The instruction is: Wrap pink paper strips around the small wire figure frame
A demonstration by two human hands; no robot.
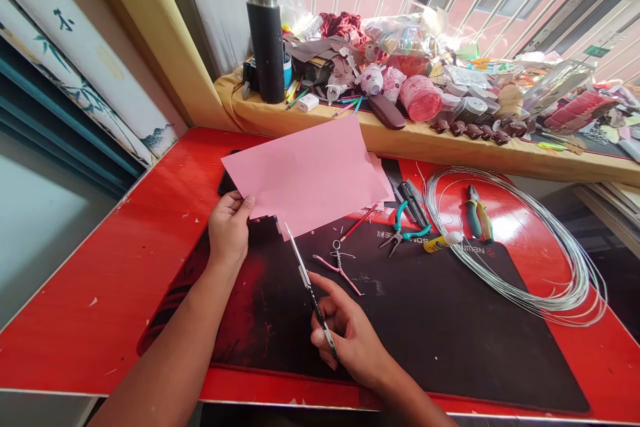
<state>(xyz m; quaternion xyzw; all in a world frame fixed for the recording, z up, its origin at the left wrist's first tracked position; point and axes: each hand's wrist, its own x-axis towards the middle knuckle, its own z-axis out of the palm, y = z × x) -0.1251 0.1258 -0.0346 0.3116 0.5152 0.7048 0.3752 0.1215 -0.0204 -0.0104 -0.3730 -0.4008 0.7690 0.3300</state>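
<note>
My left hand (pixel 231 223) pinches a pink sheet of paper (pixel 305 170) by its lower left corner, holding it tilted above the dark mat. In my right hand (pixel 345 327) is a pair of scissors (pixel 307 280), fingers through the handles. The blade tips reach the sheet's lower edge, where a small piece is notched out. Whether the blades are parted I cannot make out. Just right of the scissors lies a small twisted wire figure (pixel 339 257) with pink-wrapped limbs. A red pencil-like stick (pixel 359 223) points toward it.
On the black mat (pixel 450 340) and red table (pixel 75 320) lie teal-handled pliers (pixel 403 230), a utility knife (pixel 414 203), a yellow glue tube (pixel 443 242), a wire coil (pixel 565 300) and larger pliers (pixel 479 213). A black thermos (pixel 266 47) and craft clutter fill the windowsill.
</note>
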